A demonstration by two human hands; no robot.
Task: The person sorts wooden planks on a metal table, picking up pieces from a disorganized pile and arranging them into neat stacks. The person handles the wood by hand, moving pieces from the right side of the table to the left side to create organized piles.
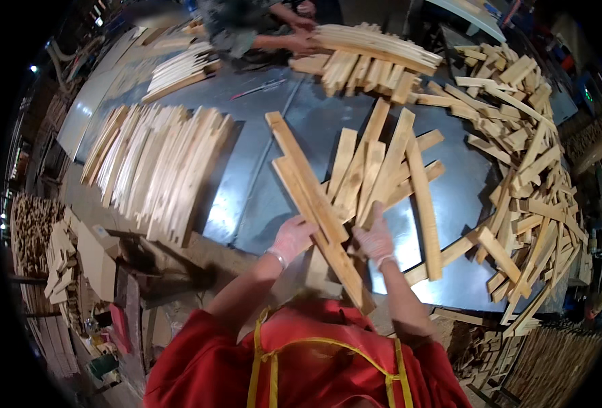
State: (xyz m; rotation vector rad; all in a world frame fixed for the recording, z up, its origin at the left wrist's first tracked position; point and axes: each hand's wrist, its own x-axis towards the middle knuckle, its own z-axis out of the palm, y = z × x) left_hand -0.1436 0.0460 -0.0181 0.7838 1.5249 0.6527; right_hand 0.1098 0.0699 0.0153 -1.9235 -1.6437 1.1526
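Note:
My left hand (294, 239), in a thin pale glove, is closed at the edge of a pair of wooden slats (309, 198) lying side by side at a slant, their near ends reaching over the table edge. My right hand (376, 239), gloved alike, is closed around the near end of a long wooden slat (393, 153) that points away from me. Its fingers are partly hidden by the wood. Between and beyond my hands, several loose slats (344, 160) lie crossed in a fan. One separate slat (423, 204) lies to the right of them.
A neat row of slats (158, 163) lies on the metal table (257, 183) at left. A large jumbled heap of slats (525, 163) covers the right side. Across the table, another person's hands (301, 41) hold a stack of slats (376, 47). A pen (259, 88) lies near the far side.

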